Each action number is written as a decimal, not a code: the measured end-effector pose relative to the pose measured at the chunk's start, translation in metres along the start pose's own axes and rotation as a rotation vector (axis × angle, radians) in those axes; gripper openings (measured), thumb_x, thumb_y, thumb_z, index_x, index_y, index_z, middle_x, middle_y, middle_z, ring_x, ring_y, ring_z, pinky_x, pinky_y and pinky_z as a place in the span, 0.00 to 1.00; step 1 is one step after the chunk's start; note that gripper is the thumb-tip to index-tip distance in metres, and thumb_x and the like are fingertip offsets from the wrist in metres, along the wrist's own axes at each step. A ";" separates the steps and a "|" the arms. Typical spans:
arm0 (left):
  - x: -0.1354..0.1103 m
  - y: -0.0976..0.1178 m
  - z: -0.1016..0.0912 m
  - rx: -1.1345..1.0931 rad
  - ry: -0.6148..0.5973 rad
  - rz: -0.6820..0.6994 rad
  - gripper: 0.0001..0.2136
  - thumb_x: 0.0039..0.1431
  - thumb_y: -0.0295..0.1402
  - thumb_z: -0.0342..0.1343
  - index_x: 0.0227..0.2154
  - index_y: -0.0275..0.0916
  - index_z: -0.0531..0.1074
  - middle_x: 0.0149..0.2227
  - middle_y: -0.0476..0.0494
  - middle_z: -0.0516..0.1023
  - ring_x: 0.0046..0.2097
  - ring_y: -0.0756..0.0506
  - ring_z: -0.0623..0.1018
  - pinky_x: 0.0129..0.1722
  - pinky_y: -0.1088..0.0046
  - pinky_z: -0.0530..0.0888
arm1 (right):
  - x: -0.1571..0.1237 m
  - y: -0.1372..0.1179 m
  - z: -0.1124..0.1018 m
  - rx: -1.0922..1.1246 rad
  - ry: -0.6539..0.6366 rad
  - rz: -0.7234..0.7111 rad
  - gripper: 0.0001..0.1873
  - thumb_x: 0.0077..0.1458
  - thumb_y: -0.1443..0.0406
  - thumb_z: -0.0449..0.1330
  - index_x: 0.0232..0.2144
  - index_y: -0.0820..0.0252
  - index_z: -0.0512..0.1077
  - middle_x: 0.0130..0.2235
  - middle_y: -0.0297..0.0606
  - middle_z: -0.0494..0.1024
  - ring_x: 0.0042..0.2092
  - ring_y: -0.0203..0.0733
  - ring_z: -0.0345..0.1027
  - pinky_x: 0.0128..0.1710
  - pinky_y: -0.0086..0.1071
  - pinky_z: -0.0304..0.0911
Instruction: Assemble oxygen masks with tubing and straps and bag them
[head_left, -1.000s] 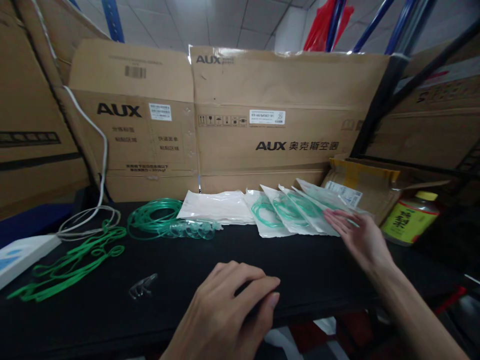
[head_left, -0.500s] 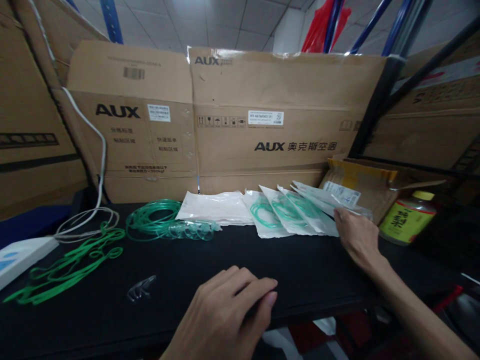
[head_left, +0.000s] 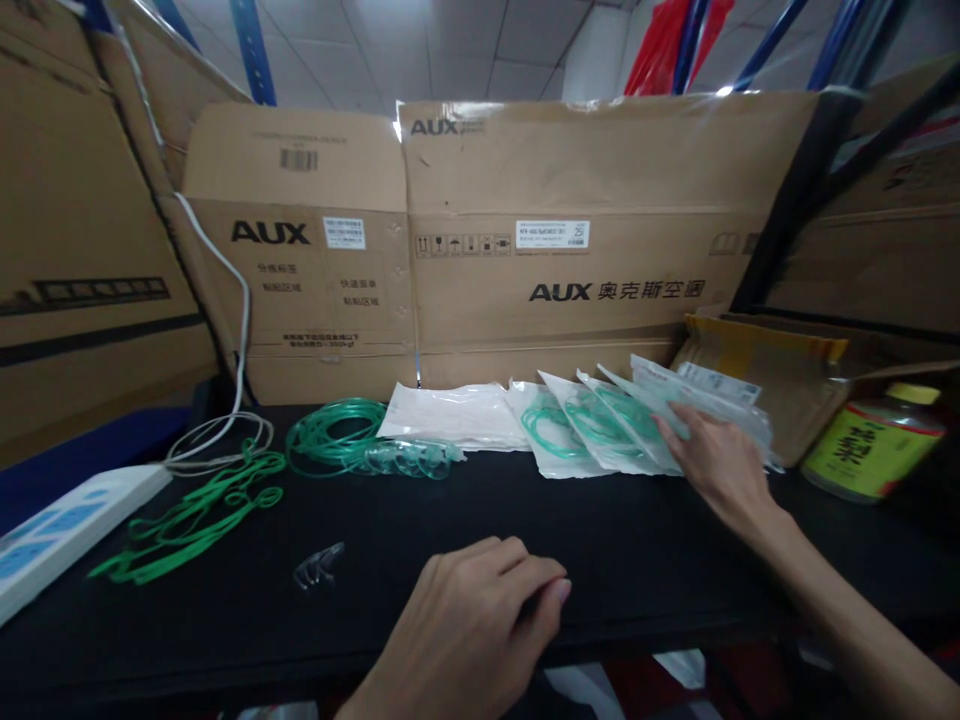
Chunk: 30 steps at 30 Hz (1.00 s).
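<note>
At the right, a row of overlapping clear-and-white packets [head_left: 556, 445] with coiled green tubing inside leans on the black shelf [head_left: 637, 540]. My right hand [head_left: 716, 460] is at the right end of this row, its thumb and fingers closed on the edge of a tubing packet [head_left: 637, 395]; part of that packet is hidden behind the others and the hand. Over the front of the shelf, my left hand [head_left: 480, 610] is loosely closed, fingers together and thumb beneath, with nothing seen in it. White packets [head_left: 454, 415] lie flat left of the row.
Coiled green tubing [head_left: 337, 430], clear ribbed pieces [head_left: 412, 458], green straps [head_left: 202, 510] and a small clear plastic piece [head_left: 319, 567] lie leftward. A white power strip [head_left: 90, 520] is far left. A yellow-capped jar [head_left: 874, 445] and open carton [head_left: 765, 350] stand right; cardboard [head_left: 465, 330] backs the shelf.
The view has turned slightly left. My right hand has shifted at the right end of the row, and the packets there now stand more spread apart. My left hand stays nearly still.
</note>
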<state>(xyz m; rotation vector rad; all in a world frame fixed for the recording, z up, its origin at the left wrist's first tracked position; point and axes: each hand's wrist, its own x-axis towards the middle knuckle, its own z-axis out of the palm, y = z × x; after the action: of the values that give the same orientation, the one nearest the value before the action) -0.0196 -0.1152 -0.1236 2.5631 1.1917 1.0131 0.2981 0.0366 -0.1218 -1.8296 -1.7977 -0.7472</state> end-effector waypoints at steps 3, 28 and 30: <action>0.001 0.001 0.000 0.011 -0.080 -0.062 0.08 0.68 0.31 0.55 0.41 0.43 0.80 0.35 0.49 0.82 0.37 0.45 0.81 0.36 0.70 0.76 | -0.005 -0.012 -0.016 0.094 0.124 -0.067 0.27 0.68 0.54 0.53 0.57 0.70 0.72 0.57 0.64 0.76 0.49 0.65 0.76 0.41 0.46 0.70; 0.021 -0.161 -0.079 0.239 -0.001 -0.250 0.14 0.69 0.39 0.50 0.47 0.43 0.79 0.50 0.43 0.83 0.53 0.40 0.80 0.56 0.63 0.73 | -0.012 -0.235 -0.001 0.900 -0.333 -0.537 0.16 0.63 0.62 0.63 0.52 0.62 0.76 0.48 0.51 0.79 0.54 0.53 0.71 0.54 0.42 0.64; 0.020 -0.161 -0.079 0.220 -0.009 -0.255 0.14 0.69 0.40 0.50 0.47 0.42 0.79 0.50 0.43 0.83 0.52 0.40 0.80 0.56 0.63 0.72 | -0.012 -0.235 -0.001 0.902 -0.350 -0.532 0.17 0.62 0.62 0.64 0.51 0.63 0.75 0.48 0.51 0.78 0.53 0.54 0.71 0.54 0.43 0.64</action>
<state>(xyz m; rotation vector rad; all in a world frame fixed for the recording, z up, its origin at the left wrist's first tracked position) -0.1616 -0.0036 -0.1150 2.4772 1.6595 0.8553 0.0631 0.0351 -0.1403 -0.9186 -2.3312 0.2664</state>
